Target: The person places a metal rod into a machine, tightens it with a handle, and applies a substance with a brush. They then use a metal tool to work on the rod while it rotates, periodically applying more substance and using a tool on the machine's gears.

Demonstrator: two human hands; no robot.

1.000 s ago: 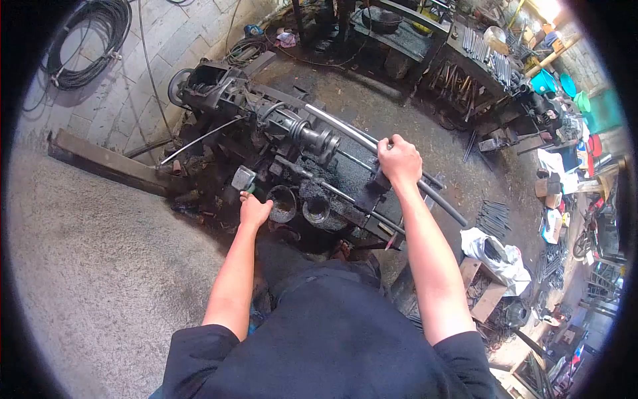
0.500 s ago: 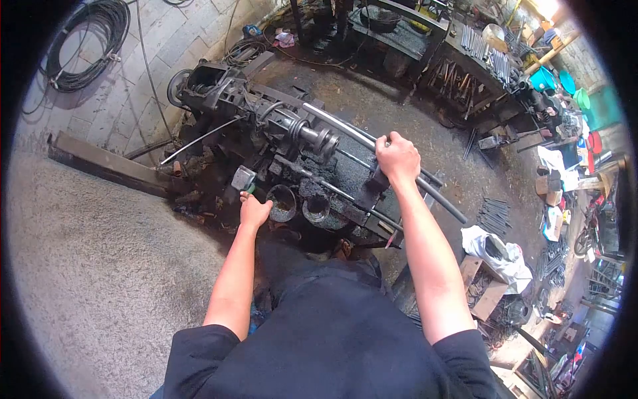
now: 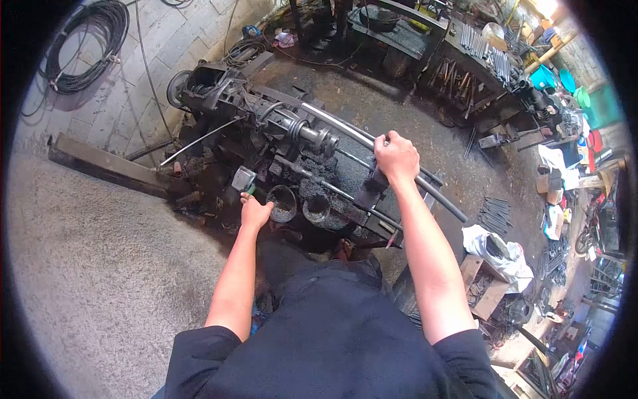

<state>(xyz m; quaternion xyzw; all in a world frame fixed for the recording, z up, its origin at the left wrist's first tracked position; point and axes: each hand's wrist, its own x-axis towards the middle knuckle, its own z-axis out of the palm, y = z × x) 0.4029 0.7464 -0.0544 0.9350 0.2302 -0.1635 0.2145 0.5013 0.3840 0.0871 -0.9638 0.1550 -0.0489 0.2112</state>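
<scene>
A dark lathe-like machine [image 3: 286, 123] runs from the upper left toward the centre, strewn with metal chips. My right hand [image 3: 397, 158] is closed round something at the long metal bar [image 3: 339, 124] along the machine's far side; its palm hides what lies under it. My left hand [image 3: 254, 210] touches a small green part just below a grey metal box [image 3: 243, 179], with its thumb apart from the fingers. Two round containers [image 3: 318, 209] stand near the machine's front, right of my left hand.
Coiled black cable [image 3: 88, 46] hangs on the wall. A steel beam [image 3: 109, 164] lies at the left. At the right are a bundle of thin rods [image 3: 495, 215], a white sack [image 3: 515, 266] and a cluttered bench [image 3: 475, 66].
</scene>
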